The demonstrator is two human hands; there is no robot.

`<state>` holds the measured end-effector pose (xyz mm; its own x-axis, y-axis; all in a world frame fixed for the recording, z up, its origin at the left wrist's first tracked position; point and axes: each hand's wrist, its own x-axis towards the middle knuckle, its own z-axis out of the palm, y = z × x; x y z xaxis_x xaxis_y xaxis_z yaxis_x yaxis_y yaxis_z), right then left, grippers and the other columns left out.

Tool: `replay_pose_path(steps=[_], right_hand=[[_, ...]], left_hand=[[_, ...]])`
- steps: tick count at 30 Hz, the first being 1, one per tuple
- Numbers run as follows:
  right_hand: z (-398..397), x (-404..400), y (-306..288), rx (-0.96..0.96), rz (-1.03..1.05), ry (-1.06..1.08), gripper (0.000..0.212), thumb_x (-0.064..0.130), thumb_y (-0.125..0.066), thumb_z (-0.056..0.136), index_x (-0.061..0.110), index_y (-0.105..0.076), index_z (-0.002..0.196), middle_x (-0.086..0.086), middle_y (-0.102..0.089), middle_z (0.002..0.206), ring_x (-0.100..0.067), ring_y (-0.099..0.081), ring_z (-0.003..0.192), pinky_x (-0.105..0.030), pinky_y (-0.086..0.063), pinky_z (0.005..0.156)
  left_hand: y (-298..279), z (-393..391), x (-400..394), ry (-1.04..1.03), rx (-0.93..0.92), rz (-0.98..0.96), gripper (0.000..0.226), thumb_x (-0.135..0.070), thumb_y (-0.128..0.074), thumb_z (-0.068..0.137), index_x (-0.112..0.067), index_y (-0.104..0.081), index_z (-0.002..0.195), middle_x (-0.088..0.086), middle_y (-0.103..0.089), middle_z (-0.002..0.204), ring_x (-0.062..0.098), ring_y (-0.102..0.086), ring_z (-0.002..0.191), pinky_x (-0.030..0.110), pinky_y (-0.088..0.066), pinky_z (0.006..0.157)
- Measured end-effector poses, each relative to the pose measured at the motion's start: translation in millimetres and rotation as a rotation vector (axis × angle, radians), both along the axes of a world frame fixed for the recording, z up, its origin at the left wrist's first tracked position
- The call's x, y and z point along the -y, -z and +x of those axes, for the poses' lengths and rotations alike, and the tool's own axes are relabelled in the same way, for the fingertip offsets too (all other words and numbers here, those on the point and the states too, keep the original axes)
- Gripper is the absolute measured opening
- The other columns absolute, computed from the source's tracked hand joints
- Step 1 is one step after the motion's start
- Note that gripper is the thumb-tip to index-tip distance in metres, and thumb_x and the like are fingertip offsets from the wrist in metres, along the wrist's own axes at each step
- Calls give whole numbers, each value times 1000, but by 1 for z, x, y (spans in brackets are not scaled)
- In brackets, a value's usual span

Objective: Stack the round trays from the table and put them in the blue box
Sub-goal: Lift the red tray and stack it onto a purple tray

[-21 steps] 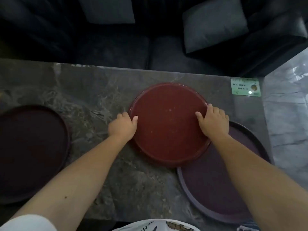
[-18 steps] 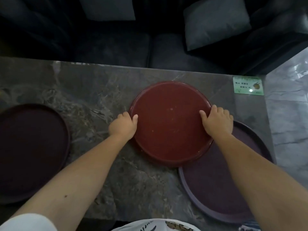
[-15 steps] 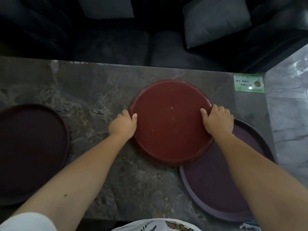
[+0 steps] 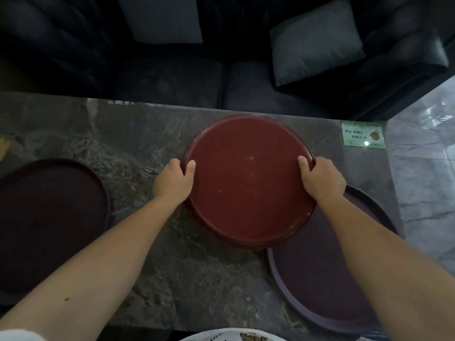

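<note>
A round red tray [image 4: 248, 183] sits mid-table, its near right edge overlapping a purple round tray [image 4: 325, 274]. My left hand [image 4: 173, 182] grips the red tray's left rim, thumb inside. On the opposite rim my right hand [image 4: 320, 178] holds it the same way. A dark maroon round tray [image 4: 46, 222] lies flat at the left of the table. The blue box is not in view.
The dark marble table [image 4: 152, 254] ends at the right beside a grey tiled floor [image 4: 426, 173]. A green card [image 4: 363, 134] lies at the table's far right corner. A dark sofa with grey cushions [image 4: 315, 38] runs behind the table.
Both hands have closed around the red tray's rim, thumbs now over the edge. The tray appears slightly raised and shifted toward the right, over the purple tray.
</note>
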<state>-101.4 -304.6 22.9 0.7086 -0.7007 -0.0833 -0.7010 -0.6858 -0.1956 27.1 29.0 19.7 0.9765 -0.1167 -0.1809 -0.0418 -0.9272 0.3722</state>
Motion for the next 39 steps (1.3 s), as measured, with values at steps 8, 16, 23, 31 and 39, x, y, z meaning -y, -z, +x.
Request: replay_pose_path(steps=[8,16,23,31,39], right_hand=[[34,-16,-56,395,112,75,63,68,-28,89,15,-58,103,-5,-64,95,-25,-58,81,-37,-43,69],[55,-26,-104,887,901,308,57,67,-32,84,24,-49,51,3,-45,50,-12,-39,46,-30,-34,52],[49,-28,-89,874,1058,193,30,36,-65,80,13,-56,63,2,-54,60,-9,-51,53,-22,-44,53],[63,-37,-43,512,634,91,29,27,-74,79,15,-61,102,-8,-66,95,-22,-63,85,-48,-55,81],[76,-62,-5,227,455,33,28,35,-55,92,8,-58,93,-13,-63,90,-35,-59,90,-34,-39,72]], left_hand=[[-53,29,-22,-67,123,-220,47,-58,-36,91,-15,-52,101,7,-57,99,26,-56,87,37,-41,73],[-95,41,-38,-352,-68,-911,55,-74,-27,82,-34,-60,64,-5,-64,63,14,-61,60,37,-49,66],[-66,42,-67,-407,-210,-1089,20,-24,-57,93,-10,-68,83,0,-70,77,16,-61,75,26,-52,65],[-31,40,-77,-252,-65,-782,18,-9,-56,89,-19,-67,100,-15,-67,82,5,-60,76,27,-47,73],[11,42,-86,-246,-57,-490,37,-14,-53,93,-9,-54,129,6,-63,118,19,-59,104,31,-45,84]])
